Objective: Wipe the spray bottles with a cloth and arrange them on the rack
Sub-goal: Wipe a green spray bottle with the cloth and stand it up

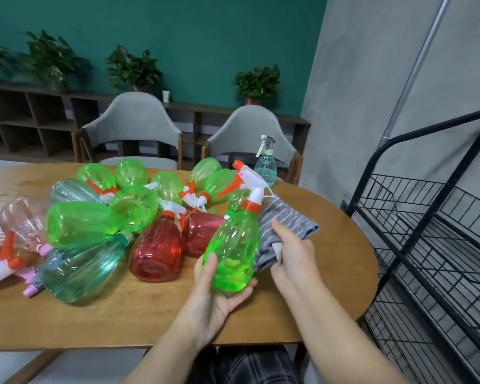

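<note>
Green bottle in left grip, cloth under right.

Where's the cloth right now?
The grey striped cloth is in the right hand, pressed against the right side of the green bottle held by the left hand, above the table's right end.

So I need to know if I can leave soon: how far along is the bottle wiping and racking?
Early, it seems. No bottle shows on the visible shelves of the black wire rack. The left hand holds one green spray bottle while the right hand presses a grey striped cloth to it. A pile of bottles lies on the table, and one pale blue bottle stands upright.
</note>
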Demonstrator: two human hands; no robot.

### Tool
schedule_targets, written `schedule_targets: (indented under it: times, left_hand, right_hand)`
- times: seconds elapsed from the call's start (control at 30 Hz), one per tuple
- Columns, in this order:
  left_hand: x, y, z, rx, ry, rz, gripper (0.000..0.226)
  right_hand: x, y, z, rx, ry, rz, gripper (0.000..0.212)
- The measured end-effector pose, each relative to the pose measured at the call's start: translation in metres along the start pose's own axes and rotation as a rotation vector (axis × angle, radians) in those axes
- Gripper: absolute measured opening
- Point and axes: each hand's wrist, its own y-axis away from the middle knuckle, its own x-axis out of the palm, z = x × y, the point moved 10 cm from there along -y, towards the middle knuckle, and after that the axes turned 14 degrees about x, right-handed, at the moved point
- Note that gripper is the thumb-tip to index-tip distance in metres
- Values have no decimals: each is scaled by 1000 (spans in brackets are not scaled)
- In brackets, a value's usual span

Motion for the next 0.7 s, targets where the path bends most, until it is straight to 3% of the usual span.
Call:
schedule_targets:
  times: [0.13, 0.27, 0.33, 0.4, 0.5, 0.6, 0.7]
  left_hand:
    - [-5, -2, -4, 34, 14, -17, 125]
    - [-1, -4, -5, 34, -16, 5, 118]
    - [-1, -4, -4, 35, -3, -2, 115]
    - [-1, -4, -5, 42, 13, -10, 112]
    - [-5, -4, -4, 42, 11, -26, 97]
    - [-5, -4, -4, 49, 12, -7, 75]
    - [-3, -4, -7, 63, -1, 6, 82]
  right_hand:
    - [-21, 12, -23, -54, 71, -144, 20]
    - [-3, 34, -15, -196, 259, -121, 13]
    - [16, 46, 6, -388, 367, -70, 8]
    - [43, 58, 23, -635, 499, 78, 22]
    - [79, 60, 19, -831, 881, 205, 44]
    - [85, 50, -3, -810, 1123, 258, 45]
    - [76, 51, -9, -808, 1080, 292, 39]
